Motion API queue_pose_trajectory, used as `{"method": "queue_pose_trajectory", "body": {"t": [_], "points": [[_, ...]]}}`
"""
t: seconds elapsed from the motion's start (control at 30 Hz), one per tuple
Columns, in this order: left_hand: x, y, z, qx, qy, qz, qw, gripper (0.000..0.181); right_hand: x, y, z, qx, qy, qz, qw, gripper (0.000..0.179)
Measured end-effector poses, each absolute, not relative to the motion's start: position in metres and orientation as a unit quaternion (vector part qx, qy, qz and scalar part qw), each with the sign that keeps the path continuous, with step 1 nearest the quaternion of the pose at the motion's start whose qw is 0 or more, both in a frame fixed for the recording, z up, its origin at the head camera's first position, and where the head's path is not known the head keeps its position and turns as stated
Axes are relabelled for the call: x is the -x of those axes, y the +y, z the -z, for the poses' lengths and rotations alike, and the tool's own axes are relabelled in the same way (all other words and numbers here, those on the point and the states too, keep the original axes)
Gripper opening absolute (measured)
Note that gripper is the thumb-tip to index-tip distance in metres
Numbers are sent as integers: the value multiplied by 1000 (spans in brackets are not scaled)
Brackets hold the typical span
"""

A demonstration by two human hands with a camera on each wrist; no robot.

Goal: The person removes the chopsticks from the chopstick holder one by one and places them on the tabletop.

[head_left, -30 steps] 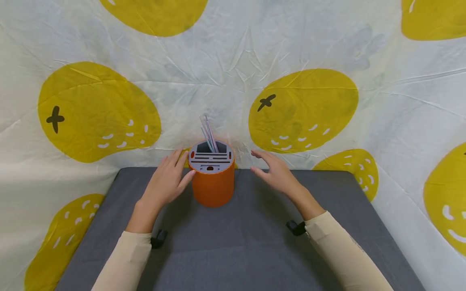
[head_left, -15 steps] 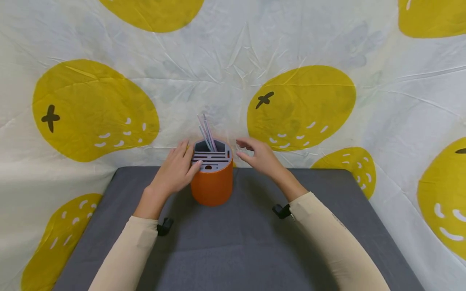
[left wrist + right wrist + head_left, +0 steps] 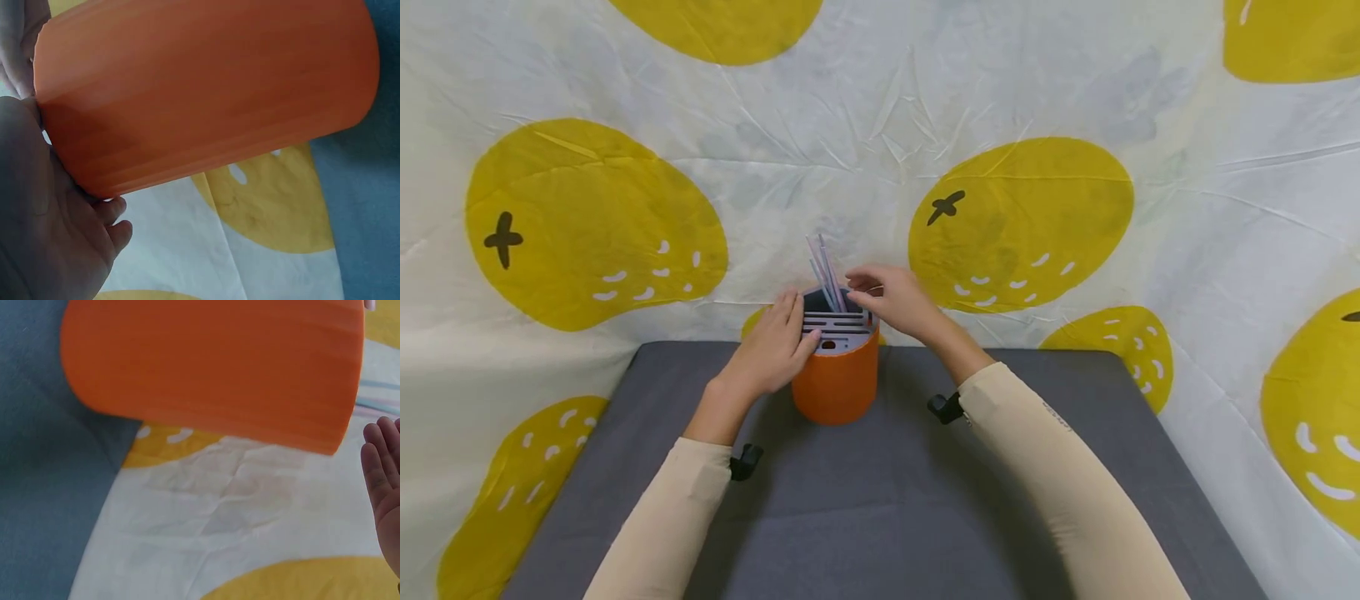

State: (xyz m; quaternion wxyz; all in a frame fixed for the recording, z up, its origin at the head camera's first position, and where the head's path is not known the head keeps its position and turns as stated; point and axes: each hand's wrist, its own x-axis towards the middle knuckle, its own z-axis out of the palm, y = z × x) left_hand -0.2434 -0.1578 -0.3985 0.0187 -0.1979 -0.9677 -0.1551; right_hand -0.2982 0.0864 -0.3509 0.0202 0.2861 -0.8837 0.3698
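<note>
A round orange holder point(image 3: 835, 387) with a grey slotted top stands upright toward the back of the table. Several thin pale pink and blue sticks point(image 3: 827, 271), like straws, lean in its rear compartment. My left hand point(image 3: 771, 343) rests on the left side of its top, thumb on the near edge and fingers fairly straight. From the right, my right hand point(image 3: 895, 298) hangs over the rim close beside the sticks, its fingers slightly bent and holding nothing. In the right wrist view, the fingers point(image 3: 378, 462) lie just beyond the holder's top edge.
A dark grey cloth covers the table point(image 3: 850, 517). Right behind it hangs a white curtain point(image 3: 865, 108) with large yellow fruit shapes. A small black device point(image 3: 946, 408) sits at the right wrist, another black device point(image 3: 747, 462) at the left.
My right hand has moved left, from apart from the holder to over its rim beside the sticks. My left hand has shifted right and onto the top. The holder stays in place.
</note>
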Motion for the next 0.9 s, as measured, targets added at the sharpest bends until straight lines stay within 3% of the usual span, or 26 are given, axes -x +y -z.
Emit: {"method": "queue_pose_trajectory", "body": {"t": [0.37, 0.9], "points": [[244, -159, 397, 212, -964, 158, 16, 78, 311, 48, 352, -262, -901, -346, 10, 30], [242, -157, 398, 214, -965, 144, 35, 73, 312, 27, 366, -219, -919, -320, 74, 21]]}}
